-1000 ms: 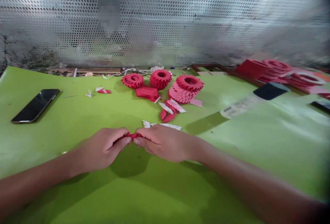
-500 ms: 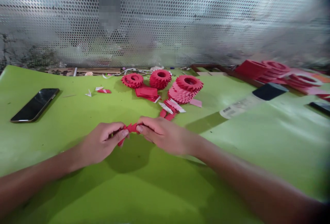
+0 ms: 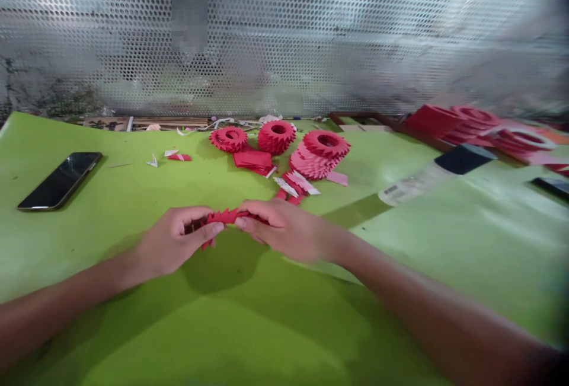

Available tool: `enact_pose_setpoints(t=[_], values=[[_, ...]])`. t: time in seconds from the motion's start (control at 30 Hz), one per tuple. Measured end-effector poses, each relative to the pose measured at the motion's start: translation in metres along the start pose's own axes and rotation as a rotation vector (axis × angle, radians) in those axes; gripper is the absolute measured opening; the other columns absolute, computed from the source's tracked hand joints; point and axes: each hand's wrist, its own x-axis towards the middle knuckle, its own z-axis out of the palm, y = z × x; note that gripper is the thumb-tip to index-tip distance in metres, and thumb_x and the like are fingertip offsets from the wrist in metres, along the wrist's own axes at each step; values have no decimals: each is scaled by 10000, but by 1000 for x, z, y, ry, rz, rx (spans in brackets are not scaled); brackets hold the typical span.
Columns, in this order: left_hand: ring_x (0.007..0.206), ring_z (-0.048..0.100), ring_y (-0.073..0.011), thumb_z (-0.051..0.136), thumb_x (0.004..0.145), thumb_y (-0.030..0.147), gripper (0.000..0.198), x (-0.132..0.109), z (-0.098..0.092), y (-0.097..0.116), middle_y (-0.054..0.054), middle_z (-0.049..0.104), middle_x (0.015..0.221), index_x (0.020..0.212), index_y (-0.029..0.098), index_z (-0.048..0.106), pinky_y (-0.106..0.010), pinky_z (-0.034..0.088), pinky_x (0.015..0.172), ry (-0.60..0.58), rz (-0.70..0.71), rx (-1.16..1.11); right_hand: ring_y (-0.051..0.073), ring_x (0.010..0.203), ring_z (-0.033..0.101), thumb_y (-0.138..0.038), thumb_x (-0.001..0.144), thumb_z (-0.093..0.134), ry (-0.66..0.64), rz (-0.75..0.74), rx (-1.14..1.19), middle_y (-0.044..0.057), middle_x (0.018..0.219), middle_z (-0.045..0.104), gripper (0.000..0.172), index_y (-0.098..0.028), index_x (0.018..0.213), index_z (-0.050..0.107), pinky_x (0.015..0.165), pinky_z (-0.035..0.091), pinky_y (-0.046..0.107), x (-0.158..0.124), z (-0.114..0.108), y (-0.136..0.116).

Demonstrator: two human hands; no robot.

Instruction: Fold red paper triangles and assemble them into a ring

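Presently: toothed red strip (image 3: 224,216), one; left hand (image 3: 169,241) and right hand (image 3: 288,229), nearly closed, pinching its opposite sides; light, even pressure best keeps it uncrushed.

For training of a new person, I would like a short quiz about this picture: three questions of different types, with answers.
1. True or false: the left hand and the right hand hold the same red piece.
2. Name the black device at the far left.
3. The bottle has a cap that is: a) white, b) dark, c) pink.

Key: 1. True. 2. A phone. 3. b.
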Motion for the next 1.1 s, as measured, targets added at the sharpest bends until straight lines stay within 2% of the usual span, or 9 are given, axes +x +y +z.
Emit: enact_pose_setpoints(t=[0.13,0.23,0.3,0.43,0.57,0.77,0.93,1.1], values=[[495,428,-113,549,919,656,528,3,0,-4,-6,619,655,868,160,721,-230,246,448,-17,-5,-37,112,584,464,-487,1077,405,27,-14,36,-43,673,503,364,-203,900,548,566,307,268,2,3,2],[489,418,-106,544,933,630,510,3,0,-1,-18,667,697,924,161,745,-226,223,438,-42,13,-12,120,588,470,-526,1071,405,-34,-3,-27,-38,672,497,401,-206,881,557,545,287,272,0,3,1],[506,451,-113,532,950,589,485,2,0,2,-28,688,712,924,158,752,-224,255,449,-52,42,14,122,592,483,-545,1065,417,-73,1,-61,-29,689,529,413,-206,887,572,542,283,273,-1,2,-1],[502,450,-118,521,967,564,480,1,-1,2,-20,649,654,858,151,740,-231,259,454,-4,47,27,134,617,508,-584,1042,455,-69,49,-94,-10,745,598,419,-204,984,624,547,294,280,-3,-3,-1],[477,408,-106,534,961,566,471,1,-1,1,2,610,620,838,156,732,-225,219,443,11,51,26,136,629,494,-603,1041,442,-43,13,-40,-12,734,576,459,-195,938,626,552,291,283,0,-4,2],[513,460,-128,513,962,560,476,0,3,4,-28,654,651,778,163,703,-239,272,473,-30,17,32,127,578,441,-628,1030,440,-44,37,35,-45,661,470,469,-203,887,575,531,299,281,3,4,4],[558,552,-154,504,958,572,465,-1,3,3,-38,678,704,838,168,700,-247,348,496,-79,-7,21,120,571,465,-611,1036,438,-113,33,-14,-32,694,532,453,-202,919,593,518,306,269,1,4,2],[488,449,-122,523,951,576,461,0,1,1,5,598,609,793,171,677,-234,253,456,-18,3,-1,113,579,498,-577,1028,488,-77,44,36,-33,693,572,412,-201,878,566,533,327,263,-2,-4,0]])
